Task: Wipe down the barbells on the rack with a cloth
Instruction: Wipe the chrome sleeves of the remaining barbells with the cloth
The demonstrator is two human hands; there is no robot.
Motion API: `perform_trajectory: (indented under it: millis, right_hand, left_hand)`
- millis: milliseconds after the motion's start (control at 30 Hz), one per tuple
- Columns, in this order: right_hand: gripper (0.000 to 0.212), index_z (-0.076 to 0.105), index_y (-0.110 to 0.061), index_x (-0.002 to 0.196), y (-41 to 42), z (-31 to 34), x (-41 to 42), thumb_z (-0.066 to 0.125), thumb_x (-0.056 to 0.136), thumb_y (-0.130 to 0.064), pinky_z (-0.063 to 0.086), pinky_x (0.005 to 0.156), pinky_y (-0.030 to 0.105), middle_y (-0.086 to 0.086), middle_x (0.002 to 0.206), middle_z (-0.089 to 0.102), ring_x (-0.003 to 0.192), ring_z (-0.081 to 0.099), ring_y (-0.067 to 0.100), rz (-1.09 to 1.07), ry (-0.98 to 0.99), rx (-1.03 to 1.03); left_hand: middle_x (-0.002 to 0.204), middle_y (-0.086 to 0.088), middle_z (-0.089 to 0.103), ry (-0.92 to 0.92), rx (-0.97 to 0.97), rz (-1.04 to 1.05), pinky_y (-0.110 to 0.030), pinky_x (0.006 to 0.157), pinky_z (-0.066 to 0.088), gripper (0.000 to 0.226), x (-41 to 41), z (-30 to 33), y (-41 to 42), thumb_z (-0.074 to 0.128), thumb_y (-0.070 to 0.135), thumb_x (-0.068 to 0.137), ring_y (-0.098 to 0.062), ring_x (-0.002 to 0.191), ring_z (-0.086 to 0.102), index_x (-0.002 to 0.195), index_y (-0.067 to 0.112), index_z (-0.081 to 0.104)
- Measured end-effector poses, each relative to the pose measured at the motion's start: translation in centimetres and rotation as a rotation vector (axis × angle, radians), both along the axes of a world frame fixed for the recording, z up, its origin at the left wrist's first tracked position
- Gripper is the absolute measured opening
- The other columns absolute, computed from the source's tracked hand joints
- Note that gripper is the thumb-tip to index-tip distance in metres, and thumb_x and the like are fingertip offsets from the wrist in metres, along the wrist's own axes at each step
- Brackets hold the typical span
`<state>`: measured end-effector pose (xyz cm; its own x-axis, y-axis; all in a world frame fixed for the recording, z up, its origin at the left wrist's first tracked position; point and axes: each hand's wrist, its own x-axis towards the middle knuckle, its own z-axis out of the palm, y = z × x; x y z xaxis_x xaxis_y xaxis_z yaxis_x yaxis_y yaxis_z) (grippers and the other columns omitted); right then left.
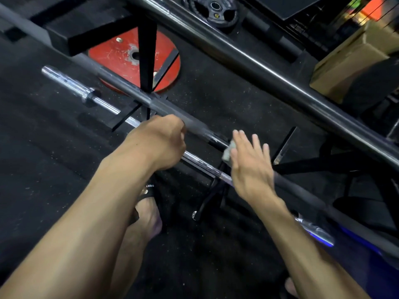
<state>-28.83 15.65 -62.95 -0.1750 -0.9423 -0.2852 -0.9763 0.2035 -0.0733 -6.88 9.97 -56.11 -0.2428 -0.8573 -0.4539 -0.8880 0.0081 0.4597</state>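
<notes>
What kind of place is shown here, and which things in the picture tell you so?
Most likely a gym's weight area. Long barbells lie across a black rack, a red weight plate and a black weight plate sit on dark rubber flooring.

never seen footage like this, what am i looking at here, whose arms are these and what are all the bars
There is only one picture. It comes from a camera worn on a person's head, looking down, so the two bare arms belong to the wearer. No robot is involved.

The left hand curls its fingers around a dark barbell that runs diagonally across the view and rests on a black rack. The right hand lies with straight fingers over a small grey cloth, pressing it against the same bar to wipe it.

A shiny chrome barbell sits lower down, and a thicker dark bar crosses above. On the dark gym floor lie a red weight plate and a black weight plate. A sandalled foot shows below.
</notes>
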Motion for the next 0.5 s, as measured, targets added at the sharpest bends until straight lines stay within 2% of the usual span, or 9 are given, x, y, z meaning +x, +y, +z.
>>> perform_trajectory:
  millis: [67, 167, 200, 267, 400, 500]
  right_hand:
    - [0.054, 0.003, -0.030, 0.164, -2.5, -0.3, 3.1, 0.011, 0.112, -0.036, -0.007, 0.128, 0.042, -0.013, 0.172, 0.001, 0.159, -0.006, 0.017, 0.028, -0.033, -0.004]
    - [0.055, -0.002, -0.029, 0.164, -3.9, -0.5, 4.9, 0.009, 0.111, -0.037, -0.006, 0.128, 0.043, -0.012, 0.172, 0.001, 0.159, -0.005, 0.016, 0.111, -0.046, -0.006]
    - [0.055, -0.005, -0.031, 0.164, -3.2, -0.5, 4.1, 0.008, 0.111, -0.039, -0.005, 0.128, 0.044, -0.012, 0.172, 0.001, 0.159, -0.004, 0.016, 0.128, -0.015, -0.006]
    - [0.056, -0.006, -0.033, 0.163, -1.1, -0.7, 1.2, 0.003, 0.109, -0.041, -0.003, 0.129, 0.044, -0.013, 0.172, 0.002, 0.159, -0.002, 0.016, 0.136, 0.049, -0.029]
    - [0.070, 0.008, -0.023, 0.165, 1.6, -0.4, -0.9, -0.008, 0.100, -0.045, -0.001, 0.129, 0.044, -0.006, 0.172, 0.011, 0.160, 0.004, 0.022, 0.066, 0.052, -0.048]
    - [0.065, 0.003, -0.019, 0.165, -1.7, -0.6, 2.6, -0.006, 0.103, -0.038, -0.003, 0.129, 0.046, -0.003, 0.173, 0.003, 0.160, -0.002, 0.024, 0.092, 0.046, -0.032]
  left_hand:
    - [0.096, -0.009, 0.062, 0.005, -0.007, 0.006, -0.037, 0.076, 0.047, 0.020, -0.1, 0.3, 0.0, 0.043, 0.021, 0.099, -0.034, 0.091, 0.061, 0.083, 0.023, 0.055]
    - [0.115, -0.009, 0.065, 0.009, -0.004, 0.027, -0.044, 0.092, 0.053, 0.021, -0.6, 0.7, -0.1, 0.045, 0.025, 0.099, -0.034, 0.105, 0.062, 0.109, 0.025, 0.064]
    - [0.117, -0.009, 0.065, 0.010, -0.001, 0.028, -0.045, 0.094, 0.053, 0.023, -0.8, 0.8, -0.1, 0.045, 0.025, 0.098, -0.034, 0.106, 0.062, 0.111, 0.024, 0.064]
    - [0.113, -0.009, 0.065, 0.010, -0.014, 0.016, -0.044, 0.091, 0.054, 0.021, -1.0, 0.7, -0.2, 0.044, 0.024, 0.096, -0.035, 0.102, 0.062, 0.104, 0.023, 0.063]
    - [0.104, -0.008, 0.065, 0.005, -0.011, 0.012, -0.041, 0.082, 0.052, 0.017, -0.6, 0.5, -0.3, 0.043, 0.022, 0.098, -0.033, 0.095, 0.062, 0.097, 0.022, 0.060]
    - [0.113, -0.007, 0.066, 0.002, -0.011, 0.039, -0.043, 0.090, 0.054, 0.022, -0.3, 0.6, -0.3, 0.042, 0.023, 0.099, -0.033, 0.102, 0.062, 0.108, 0.025, 0.062]
